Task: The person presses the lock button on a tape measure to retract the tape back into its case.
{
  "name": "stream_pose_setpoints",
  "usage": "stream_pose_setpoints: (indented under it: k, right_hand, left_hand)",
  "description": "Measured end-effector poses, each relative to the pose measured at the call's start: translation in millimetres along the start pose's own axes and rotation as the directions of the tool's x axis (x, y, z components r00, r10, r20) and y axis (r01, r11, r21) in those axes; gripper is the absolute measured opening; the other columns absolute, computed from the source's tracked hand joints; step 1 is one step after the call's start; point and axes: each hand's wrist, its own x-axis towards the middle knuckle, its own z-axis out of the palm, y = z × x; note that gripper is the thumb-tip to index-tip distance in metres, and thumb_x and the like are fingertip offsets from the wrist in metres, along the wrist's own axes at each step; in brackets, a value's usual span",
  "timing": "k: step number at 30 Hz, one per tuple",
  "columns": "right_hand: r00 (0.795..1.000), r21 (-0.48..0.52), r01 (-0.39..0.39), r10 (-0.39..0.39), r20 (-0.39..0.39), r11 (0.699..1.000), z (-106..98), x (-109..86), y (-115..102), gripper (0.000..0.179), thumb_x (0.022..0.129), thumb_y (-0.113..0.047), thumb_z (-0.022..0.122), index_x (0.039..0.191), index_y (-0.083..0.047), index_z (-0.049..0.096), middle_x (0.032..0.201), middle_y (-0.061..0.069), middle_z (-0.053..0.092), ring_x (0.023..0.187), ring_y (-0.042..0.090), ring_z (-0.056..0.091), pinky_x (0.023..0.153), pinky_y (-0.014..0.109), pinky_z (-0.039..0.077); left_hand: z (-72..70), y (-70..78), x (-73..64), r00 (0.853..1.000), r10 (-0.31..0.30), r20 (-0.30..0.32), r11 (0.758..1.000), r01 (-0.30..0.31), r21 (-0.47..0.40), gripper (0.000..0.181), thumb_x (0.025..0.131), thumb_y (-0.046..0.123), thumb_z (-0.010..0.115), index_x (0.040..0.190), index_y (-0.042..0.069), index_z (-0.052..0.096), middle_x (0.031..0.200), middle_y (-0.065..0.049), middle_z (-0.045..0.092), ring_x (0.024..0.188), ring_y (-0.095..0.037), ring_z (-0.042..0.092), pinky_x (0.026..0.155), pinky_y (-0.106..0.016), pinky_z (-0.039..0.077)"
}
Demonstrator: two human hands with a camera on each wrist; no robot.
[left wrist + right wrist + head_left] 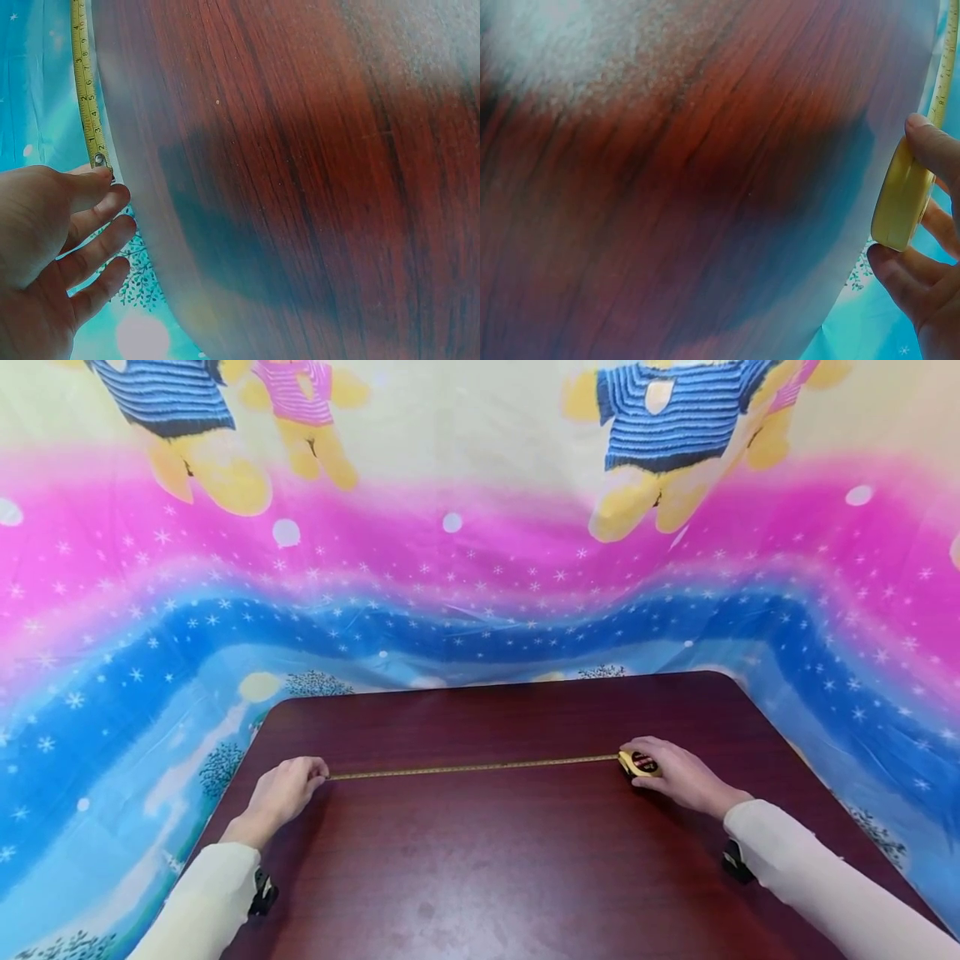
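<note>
A yellow tape measure (640,763) with a dark round label is gripped by my right hand (681,774), thumb and fingers about its case. From the case a long yellow blade (472,767) runs straight across to the left. My left hand (281,795) pinches the blade's hooked end between thumb and forefinger. In the left wrist view, the blade (86,97) shows black numbers and a rivet near the thumb, while the other fingers spread loosely. The right wrist view shows the case (904,199) edge-on between thumb and fingers.
Beneath the blade lies a dark reddish-brown wooden table (465,852) with rounded far corners. A patterned cloth (450,577) in pink, blue and cream hangs behind it and along both sides. Each light sleeve has a black wrist device (262,893) at its cuff.
</note>
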Motion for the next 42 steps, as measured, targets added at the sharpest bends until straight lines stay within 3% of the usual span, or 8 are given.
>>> stream_pose_setpoints:
  k: [16, 31, 42]
  right_hand:
    - [0.999, 0.011, 0.028, -0.028, -0.028, 1.000, -2, 13.2, -8, 0.054, 0.088, -0.023, 0.079, 0.138, -0.012, 0.059, 0.137, 0.016, 0.060, 0.120, 0.035, 0.059, 0.100, 0.060, 0.049]
    - [1.000, 0.026, 0.008, -0.007, -0.011, 1.000, 6, 6.1, -10, 0.056, 0.089, -0.022, 0.078, 0.140, -0.012, 0.058, 0.138, 0.015, 0.060, 0.121, 0.035, 0.059, 0.101, 0.059, 0.049]
    - [1.000, 0.008, 0.012, -0.012, -0.009, 1.000, -4, 11.7, -13, 0.056, 0.089, -0.021, 0.079, 0.140, -0.013, 0.058, 0.139, 0.016, 0.059, 0.120, 0.036, 0.058, 0.099, 0.060, 0.049]
  left_hand:
    - [-7.5, -2.7, 1.7, 1.000, 0.007, -0.004, 1.000, -0.007, 0.006, 0.008, 0.096, 0.008, 0.067, 0.099, 0.010, 0.073, 0.096, -0.008, 0.074, 0.082, -0.022, 0.066, 0.077, -0.050, 0.056]
    - [-2.6, 6.3, 2.7, 1.000, 0.003, 0.009, 1.000, -0.003, 0.006, 0.008, 0.095, 0.007, 0.067, 0.097, 0.012, 0.073, 0.095, -0.005, 0.074, 0.078, -0.017, 0.065, 0.075, -0.046, 0.056]
    - [-0.8, 8.0, 1.3, 1.000, -0.005, 0.001, 1.000, 0.005, 0.000, 0.007, 0.096, 0.009, 0.067, 0.097, 0.012, 0.073, 0.094, -0.005, 0.074, 0.076, -0.016, 0.064, 0.075, -0.046, 0.056]
